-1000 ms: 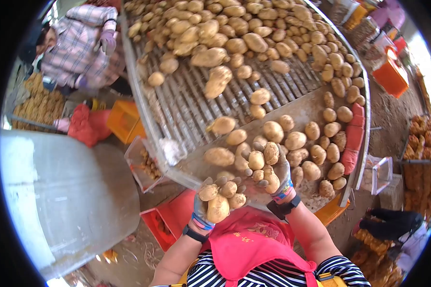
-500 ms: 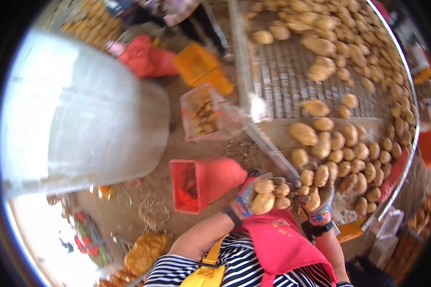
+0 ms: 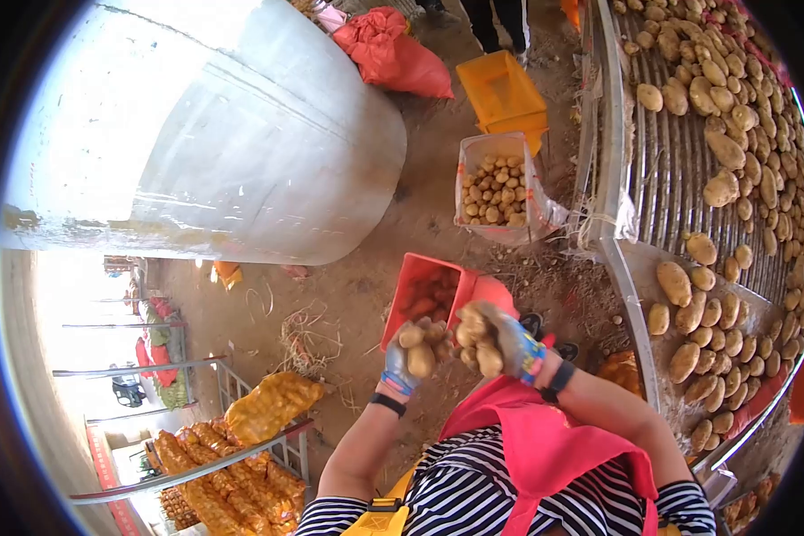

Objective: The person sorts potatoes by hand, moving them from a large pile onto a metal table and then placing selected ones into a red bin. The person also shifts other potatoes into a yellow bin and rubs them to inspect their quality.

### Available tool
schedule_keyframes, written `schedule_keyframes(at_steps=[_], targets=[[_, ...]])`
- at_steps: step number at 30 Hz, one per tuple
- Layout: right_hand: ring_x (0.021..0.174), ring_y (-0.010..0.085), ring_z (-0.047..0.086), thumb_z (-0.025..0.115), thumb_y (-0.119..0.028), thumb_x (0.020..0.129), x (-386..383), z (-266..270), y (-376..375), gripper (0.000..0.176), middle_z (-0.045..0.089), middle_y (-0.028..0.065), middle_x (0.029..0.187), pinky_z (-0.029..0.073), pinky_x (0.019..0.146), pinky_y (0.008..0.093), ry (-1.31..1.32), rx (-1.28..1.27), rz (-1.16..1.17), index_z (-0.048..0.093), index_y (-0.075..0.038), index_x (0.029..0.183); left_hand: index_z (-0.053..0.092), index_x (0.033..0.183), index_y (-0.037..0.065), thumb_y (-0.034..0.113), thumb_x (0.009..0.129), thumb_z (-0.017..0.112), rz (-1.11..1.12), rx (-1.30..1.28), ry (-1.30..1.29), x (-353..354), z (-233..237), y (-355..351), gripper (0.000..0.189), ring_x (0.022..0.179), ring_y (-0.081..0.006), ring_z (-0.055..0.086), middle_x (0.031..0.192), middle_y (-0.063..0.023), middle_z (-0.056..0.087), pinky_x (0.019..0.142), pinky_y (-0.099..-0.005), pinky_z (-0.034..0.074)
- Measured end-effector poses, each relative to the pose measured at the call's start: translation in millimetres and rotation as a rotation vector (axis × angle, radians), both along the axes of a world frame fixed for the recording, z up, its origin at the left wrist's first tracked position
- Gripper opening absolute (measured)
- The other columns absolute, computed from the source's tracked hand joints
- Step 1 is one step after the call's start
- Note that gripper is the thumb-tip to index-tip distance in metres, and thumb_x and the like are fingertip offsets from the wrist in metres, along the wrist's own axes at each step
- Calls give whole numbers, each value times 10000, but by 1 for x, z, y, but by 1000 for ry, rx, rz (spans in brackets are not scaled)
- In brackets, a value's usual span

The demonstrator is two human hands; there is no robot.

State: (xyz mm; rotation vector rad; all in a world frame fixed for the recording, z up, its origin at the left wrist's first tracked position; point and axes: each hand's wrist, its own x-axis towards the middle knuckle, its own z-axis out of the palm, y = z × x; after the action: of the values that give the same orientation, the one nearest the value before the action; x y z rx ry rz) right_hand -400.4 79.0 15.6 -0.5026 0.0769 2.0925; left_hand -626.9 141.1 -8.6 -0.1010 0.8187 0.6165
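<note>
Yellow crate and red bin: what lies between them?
In the head view, a pale crate of potatoes stands between the yellow crate and red bin, on dirt floor.

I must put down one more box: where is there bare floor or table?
The floor is bare between the grey drum, white box and red box. The slatted table has bare slats between its left edge and its potatoes. Its right side is crowded with them.

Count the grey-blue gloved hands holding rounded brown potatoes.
2: the person's left hand and, beside it, the right hand, each cupping rounded brown potatoes near the open red plastic container. No other hands show, though some may be hidden.
</note>
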Motion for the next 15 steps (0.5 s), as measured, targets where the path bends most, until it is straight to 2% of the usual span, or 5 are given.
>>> schedule_keyframes(at_steps=[3, 7, 10, 13, 15], targets=[[749, 222, 619, 542, -523, 954, -60, -78, 38, 365, 621, 28, 860, 527, 681, 391, 305, 153, -45, 577, -162, 1001, 575, 1228, 117, 518, 966, 398, -13, 104, 298, -43, -60, 26, 511, 1174, -408, 547, 1280, -175, 583, 977, -598, 431], [1172, 217, 552, 588, -505, 935, -48, -34, 43, 577, 579, 116, 1304, 530, 878, 383, -654, -359, 2, 530, -106, 1348, 496, 1378, 141, 687, 913, 333, -210, 145, 610, -38, -39, 38, 736, 1305, -395, 426, 1449, -139, 445, 985, -635, 389], [1189, 219, 542, 621, -450, 932, -35, -123, -11, 573, 567, 122, 1314, 516, 929, 360, -899, 7, -107, 518, -65, 1344, 490, 1392, 149, 643, 900, 417, -327, 174, 720, -46, -55, 35, 701, 1221, -365, 487, 1395, -119, 491, 938, -574, 454], [937, 174, 648, 645, -204, 921, 22, -65, -69, 264, 696, 48, 1007, 516, 798, 332, -1301, 18, 60, 663, -57, 1139, 484, 1406, 171, 561, 917, 470, -446, 103, 747, -33, -71, 28, 625, 1189, -321, 523, 1347, -97, 539, 931, -526, 485], [1017, 231, 658, 597, -217, 946, 39, -49, -111, 276, 694, 140, 1055, 512, 901, 367, -1500, -42, -210, 649, -34, 1146, 402, 1436, 193, 573, 894, 524, -529, 121, 621, -17, -83, 22, 673, 1220, -371, 459, 1388, -120, 456, 970, -605, 411]])
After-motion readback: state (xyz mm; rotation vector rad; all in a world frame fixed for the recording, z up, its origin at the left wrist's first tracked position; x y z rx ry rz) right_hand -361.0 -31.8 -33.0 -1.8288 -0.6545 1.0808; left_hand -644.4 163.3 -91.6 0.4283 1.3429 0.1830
